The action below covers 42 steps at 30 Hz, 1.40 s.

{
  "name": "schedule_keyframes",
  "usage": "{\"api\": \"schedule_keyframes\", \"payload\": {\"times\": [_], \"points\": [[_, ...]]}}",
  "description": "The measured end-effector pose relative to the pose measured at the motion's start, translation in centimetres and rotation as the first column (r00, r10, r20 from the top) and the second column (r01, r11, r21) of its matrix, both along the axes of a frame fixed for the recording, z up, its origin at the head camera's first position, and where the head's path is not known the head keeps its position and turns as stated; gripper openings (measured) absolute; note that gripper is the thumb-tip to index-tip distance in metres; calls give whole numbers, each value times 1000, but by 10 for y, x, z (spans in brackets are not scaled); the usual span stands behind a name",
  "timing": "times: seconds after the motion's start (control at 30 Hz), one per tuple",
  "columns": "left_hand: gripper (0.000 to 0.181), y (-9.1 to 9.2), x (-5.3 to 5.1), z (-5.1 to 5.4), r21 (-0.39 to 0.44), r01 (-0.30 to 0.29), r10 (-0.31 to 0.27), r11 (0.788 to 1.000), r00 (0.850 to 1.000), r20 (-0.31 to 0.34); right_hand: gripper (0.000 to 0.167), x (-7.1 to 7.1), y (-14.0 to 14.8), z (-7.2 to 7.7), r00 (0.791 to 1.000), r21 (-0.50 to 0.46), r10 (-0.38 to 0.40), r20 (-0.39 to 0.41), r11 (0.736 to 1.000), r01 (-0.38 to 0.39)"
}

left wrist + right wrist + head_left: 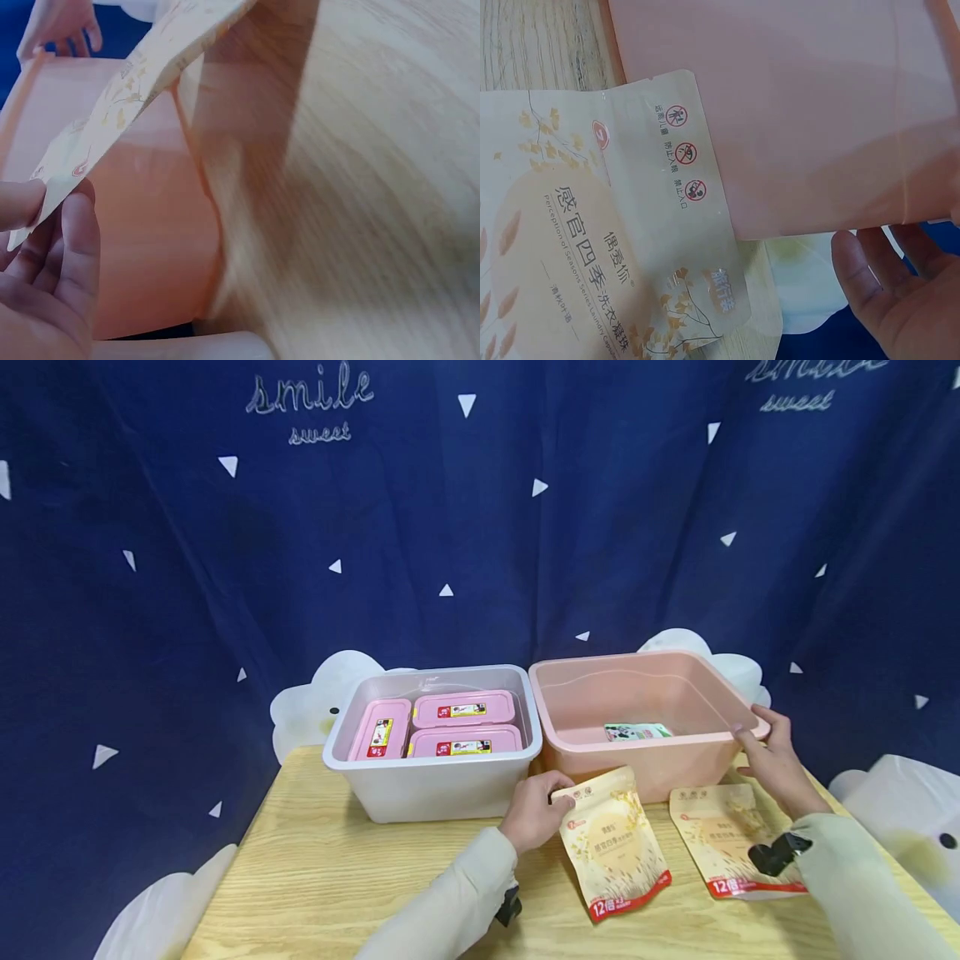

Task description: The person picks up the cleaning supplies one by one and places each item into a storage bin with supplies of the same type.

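Observation:
My left hand [534,810] pinches the top left corner of a cream pouch [613,847] with a red bottom band, tilted in front of the pink bin [645,768]. In the left wrist view, thumb and fingers of the left hand [52,262] hold the edge of that pouch [120,105]. My right hand [780,764] touches the pink bin's right front corner, fingers on the rim. Below it a second cream pouch [731,839] lies flat on the table; the right wrist view shows a pouch [592,240] beside the bin [802,120]. A small green and white packet [636,732] lies inside the bin.
A grey-white bin [435,789] stands left of the pink one, holding three pink lidded boxes [465,708]. Both bins stand at the back of the wooden table [300,877], before a dark blue curtain [420,510] with white triangles.

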<state>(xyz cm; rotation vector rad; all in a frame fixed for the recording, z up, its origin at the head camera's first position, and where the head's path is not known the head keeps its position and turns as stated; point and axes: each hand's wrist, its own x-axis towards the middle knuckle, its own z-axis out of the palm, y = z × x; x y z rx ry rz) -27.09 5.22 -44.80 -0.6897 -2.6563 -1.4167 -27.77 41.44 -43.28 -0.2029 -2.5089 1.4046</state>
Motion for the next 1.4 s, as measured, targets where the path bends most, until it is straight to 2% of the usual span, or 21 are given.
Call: {"api": "schedule_keyframes", "payload": {"times": [0.23,0.4,0.53,0.7,0.93,1.2,1.4], "points": [[14,2,3,14,6,45,-45,999,999,-23,68,0,0,-1,1000,13,4,0,1000,-4],[13,2,7,21,-11,74,-75,997,996,-38,68,0,1,-1,1000,6,9,-7,1000,-9],[15,2,9,26,-46,97,-101,994,992,-74,68,-1,1,-2,1000,3,8,-13,1000,-8],[15,3,11,37,-105,143,-156,984,979,-133,68,-1,1,-2,1000,10,3,-15,1000,-3],[17,1,14,55,-175,194,-218,965,968,-128,69,-1,1,-1,1000,14,1,-4,1000,-1],[20,-4,11,70,-217,193,-235,957,954,-185,68,-1,3,-3,1000,14,-5,-22,1000,5],[20,-9,8,88,-222,194,-242,956,947,-214,68,-1,1,-3,1000,13,-8,-21,1000,8]]}}
